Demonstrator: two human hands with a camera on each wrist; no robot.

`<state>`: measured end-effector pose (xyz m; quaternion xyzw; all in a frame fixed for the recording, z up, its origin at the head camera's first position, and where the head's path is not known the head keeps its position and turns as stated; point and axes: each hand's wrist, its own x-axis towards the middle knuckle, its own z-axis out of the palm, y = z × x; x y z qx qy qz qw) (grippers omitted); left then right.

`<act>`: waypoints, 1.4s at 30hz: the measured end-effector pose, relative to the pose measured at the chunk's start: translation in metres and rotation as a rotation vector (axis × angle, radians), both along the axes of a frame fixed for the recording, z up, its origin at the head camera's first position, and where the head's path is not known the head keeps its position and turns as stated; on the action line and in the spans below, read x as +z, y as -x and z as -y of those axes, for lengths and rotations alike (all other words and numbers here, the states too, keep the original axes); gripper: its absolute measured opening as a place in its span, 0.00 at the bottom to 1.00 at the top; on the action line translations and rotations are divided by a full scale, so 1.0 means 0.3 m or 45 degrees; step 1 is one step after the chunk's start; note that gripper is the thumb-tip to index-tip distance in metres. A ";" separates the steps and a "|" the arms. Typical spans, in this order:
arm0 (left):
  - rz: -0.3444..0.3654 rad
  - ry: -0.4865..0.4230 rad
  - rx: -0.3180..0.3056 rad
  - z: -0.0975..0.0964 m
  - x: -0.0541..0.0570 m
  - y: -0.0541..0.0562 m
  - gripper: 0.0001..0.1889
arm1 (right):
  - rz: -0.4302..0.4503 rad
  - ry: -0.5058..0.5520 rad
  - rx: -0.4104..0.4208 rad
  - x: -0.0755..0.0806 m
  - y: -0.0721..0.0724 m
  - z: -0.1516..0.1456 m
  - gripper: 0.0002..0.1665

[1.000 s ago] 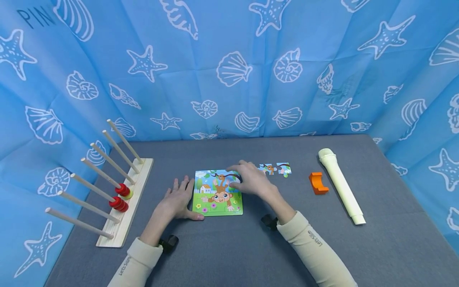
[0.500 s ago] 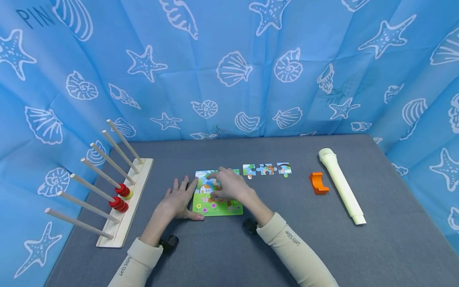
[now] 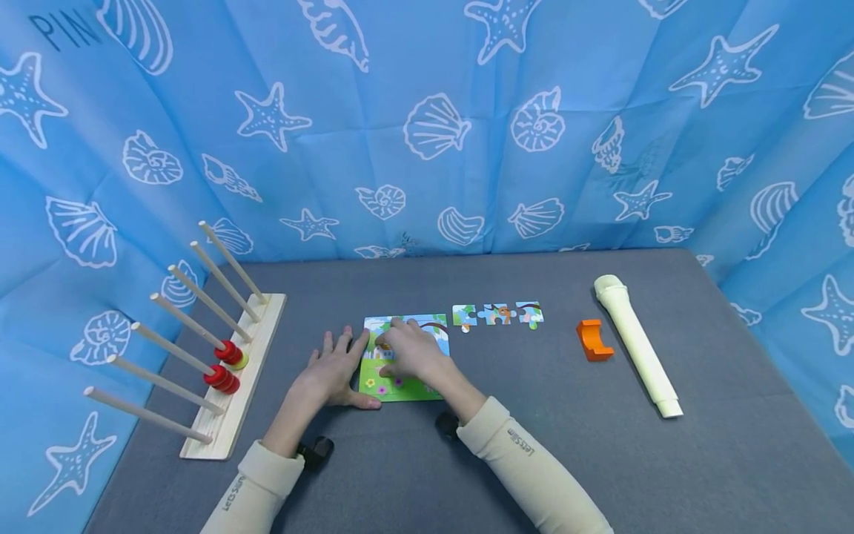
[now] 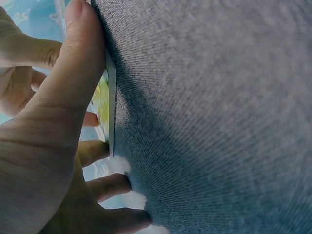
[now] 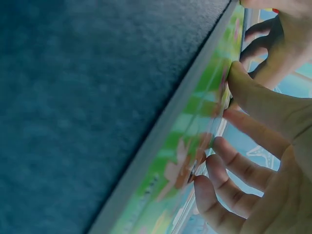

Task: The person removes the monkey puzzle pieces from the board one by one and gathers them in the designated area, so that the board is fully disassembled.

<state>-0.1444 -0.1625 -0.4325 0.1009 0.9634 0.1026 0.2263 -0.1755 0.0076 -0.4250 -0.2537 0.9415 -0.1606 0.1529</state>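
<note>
A jigsaw puzzle board (image 3: 410,392) with a green meadow and flowers lies flat on the table in the head view. My left hand (image 3: 325,379) rests at its left side, fingers spread toward the far end and thumb along the near left corner. Over the board's middle is my right hand (image 3: 414,352), bent fingers and thumb pointing down and covering much of the picture. In the right wrist view its fingertips (image 5: 204,187) and thumb touch the puzzle surface; no lifted piece shows. Three loose puzzle pieces (image 3: 497,314) lie in a row beyond the board's right side.
At left stands a wooden rack (image 3: 250,356) with several upright pegs, two bearing red rings (image 3: 222,380). To the right lie an orange curved block (image 3: 593,340) and a cream microphone-shaped stick (image 3: 637,345). A blue shell-print curtain (image 3: 427,185) hangs behind the grey table.
My right hand has moved left from the board's upper right to its middle, exposing the leftmost loose puzzle piece. My left hand stays in place.
</note>
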 end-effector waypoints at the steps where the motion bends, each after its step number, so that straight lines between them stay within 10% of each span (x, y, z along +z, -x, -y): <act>1: 0.000 -0.001 0.000 0.000 0.001 -0.001 0.66 | -0.002 -0.005 -0.003 0.000 -0.001 0.001 0.29; 42: 0.016 -0.048 0.007 -0.002 0.004 0.000 0.66 | -0.018 0.071 -0.048 -0.005 -0.019 0.009 0.28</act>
